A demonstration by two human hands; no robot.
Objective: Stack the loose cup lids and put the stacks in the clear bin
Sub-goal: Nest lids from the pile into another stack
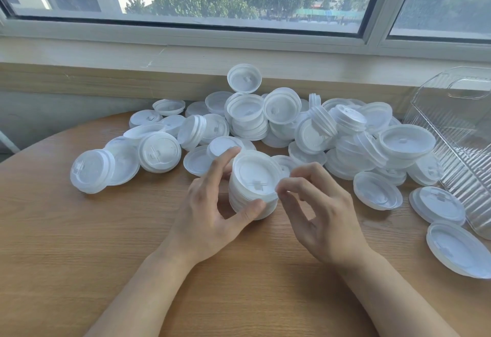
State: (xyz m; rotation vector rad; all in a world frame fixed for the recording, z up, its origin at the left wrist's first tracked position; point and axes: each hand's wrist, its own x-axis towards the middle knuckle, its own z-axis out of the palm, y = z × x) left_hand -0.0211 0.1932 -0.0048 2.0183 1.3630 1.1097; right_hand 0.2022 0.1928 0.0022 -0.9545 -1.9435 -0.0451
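The upright lid stack (pixel 252 185) is gripped by the left hand (pixel 212 211); the loosely curled, empty right hand (pixel 318 211) is held just beside its right rim.

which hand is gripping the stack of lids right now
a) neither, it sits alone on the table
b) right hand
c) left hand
c: the left hand has its thumb and fingers curled round the stack of lids, while the right hand is beside its rim.
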